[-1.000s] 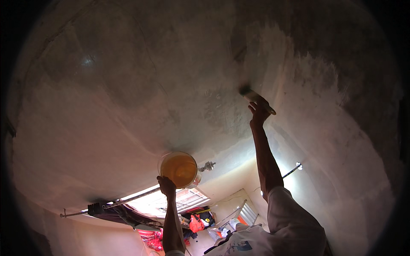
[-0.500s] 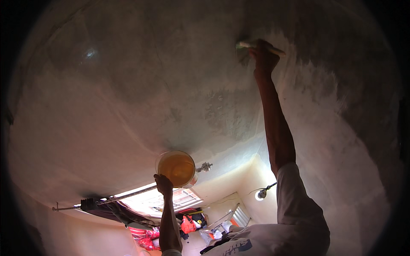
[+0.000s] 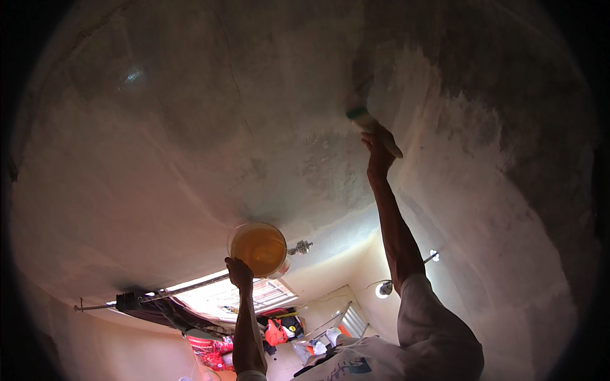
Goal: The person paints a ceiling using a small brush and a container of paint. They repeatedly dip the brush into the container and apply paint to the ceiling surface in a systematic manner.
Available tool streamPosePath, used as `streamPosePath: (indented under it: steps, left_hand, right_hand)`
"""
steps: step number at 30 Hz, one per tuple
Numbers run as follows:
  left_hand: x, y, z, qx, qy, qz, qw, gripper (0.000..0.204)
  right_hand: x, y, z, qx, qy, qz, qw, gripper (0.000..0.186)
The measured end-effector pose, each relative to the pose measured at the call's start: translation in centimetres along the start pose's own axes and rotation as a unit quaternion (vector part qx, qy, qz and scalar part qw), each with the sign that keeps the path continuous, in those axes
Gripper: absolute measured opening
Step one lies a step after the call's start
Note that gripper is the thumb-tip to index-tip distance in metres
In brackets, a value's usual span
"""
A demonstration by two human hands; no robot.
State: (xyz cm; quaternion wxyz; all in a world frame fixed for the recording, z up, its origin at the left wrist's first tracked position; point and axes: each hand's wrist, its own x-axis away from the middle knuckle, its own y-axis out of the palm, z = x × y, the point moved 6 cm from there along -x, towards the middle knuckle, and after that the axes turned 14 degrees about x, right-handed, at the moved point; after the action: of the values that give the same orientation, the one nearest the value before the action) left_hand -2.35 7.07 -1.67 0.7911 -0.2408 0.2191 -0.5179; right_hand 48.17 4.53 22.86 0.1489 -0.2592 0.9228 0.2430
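Note:
My left hand [image 3: 240, 274] is closed on the rim of a round plastic bucket [image 3: 279, 269], which is tilted so that its inside shows. An amber liquid [image 3: 259, 249] lies in the bucket. Higher up, my right hand [image 3: 382, 143] grips a flat paintbrush [image 3: 362, 118] by its light handle. The brush's dark green end is at the grey plastered surface [image 3: 286, 108], slightly blurred. A darker streak runs up the surface from the bristles. Patchy dark and pale areas lie to the right of the right hand.
A metal rod [image 3: 184, 289] runs below the plaster beside a bright barred window [image 3: 273, 291], with dark cloth [image 3: 168, 314] hanging from it. A lit bulb [image 3: 384, 289] is near my right arm. Red bedding [image 3: 210, 352] and an orange bag [image 3: 275, 332] show at the bottom.
My right hand has brought the brush down the surface, and the brush has turned so its bristles point up and left. The left hand and bucket have shifted slightly left.

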Motion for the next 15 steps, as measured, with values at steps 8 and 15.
streamPosePath:
  steps: [8, 15]
  left_hand:
    - [-0.2, 0.3, -0.3, 0.005, -0.012, 0.001, 1.000, 0.027]
    - [0.2, -0.4, 0.2, -0.002, -0.023, -0.004, 1.000, 0.027]
  right_hand:
    - [-1.1, 1.9, -4.5, 0.105, -0.102, -0.021, 0.989, 0.024]
    - [-6.8, 9.6, -16.9, 0.104, -0.175, -0.035, 0.978, 0.025]
